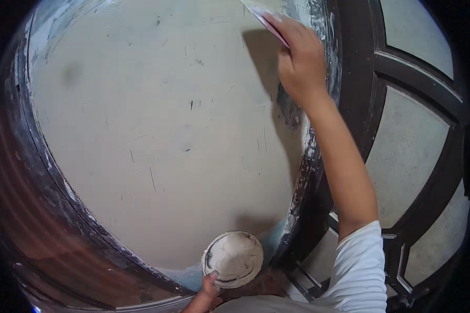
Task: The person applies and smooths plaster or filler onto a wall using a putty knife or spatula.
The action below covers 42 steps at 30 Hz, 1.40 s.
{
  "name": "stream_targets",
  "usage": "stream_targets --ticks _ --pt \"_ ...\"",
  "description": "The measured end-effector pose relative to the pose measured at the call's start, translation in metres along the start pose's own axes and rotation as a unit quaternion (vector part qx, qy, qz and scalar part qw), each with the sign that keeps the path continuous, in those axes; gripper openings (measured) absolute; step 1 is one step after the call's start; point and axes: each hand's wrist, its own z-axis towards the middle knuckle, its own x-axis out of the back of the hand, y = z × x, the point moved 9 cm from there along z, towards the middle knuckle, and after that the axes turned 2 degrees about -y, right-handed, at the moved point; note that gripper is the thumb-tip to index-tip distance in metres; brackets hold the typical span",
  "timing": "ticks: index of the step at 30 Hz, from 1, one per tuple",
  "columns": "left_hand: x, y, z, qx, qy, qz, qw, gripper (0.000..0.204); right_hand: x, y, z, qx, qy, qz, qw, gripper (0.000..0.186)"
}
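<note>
My right hand (304,60) is raised at the upper right, closed round a thin, flat pinkish spreader (274,28). The spreader's edge rests against or close to the pale panel (167,120), near its right border; I cannot tell if it touches. Wet-looking whitish filler (303,10) shows beside it. Low in the view, my left hand (209,289) grips the edge of a round dish (238,285), thumb on the rim. Cream-coloured putty (235,255) covers most of the dish.
Dark, paint-smeared framing (309,151) borders the panel. To the right stand dark brown frames (357,104) with pale inset panels (410,146). Glossy reddish-brown wood (57,235) curves along the lower left. A dark patch (288,107) and several scratches mark the panel.
</note>
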Motion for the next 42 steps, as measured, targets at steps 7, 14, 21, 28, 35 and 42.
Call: stream_targets --ticks 7,14,21,28,35,42 --pt "0.014 -0.001 -0.004 -0.015 0.014 0.042 0.999 0.064 -0.034 -0.040 -0.132 -0.030 -0.186 -0.071 0.979 0.047" --pt "0.020 0.016 0.001 -0.115 0.001 0.029 0.993 0.072 0.046 -0.095 -0.379 -0.111 -0.303 -0.039 0.946 0.035" --pt "-0.001 0.024 0.009 -0.064 0.036 0.016 0.997 0.072 0.071 -0.035 -0.379 -0.658 0.017 0.467 0.591 0.034" --pt "-0.059 0.040 0.020 -0.084 0.002 -0.053 0.995 0.075 0.065 -0.070 -0.360 -0.586 -0.044 0.614 0.527 0.033" --pt "-0.064 0.037 0.016 -0.084 0.020 -0.047 0.995 0.072 0.063 -0.074 -0.370 -0.573 -0.157 0.584 0.553 0.032" --pt "-0.068 0.039 0.012 -0.116 0.090 -0.057 0.987 0.069 0.068 -0.090 -0.334 -0.372 -0.136 0.636 0.662 0.040"
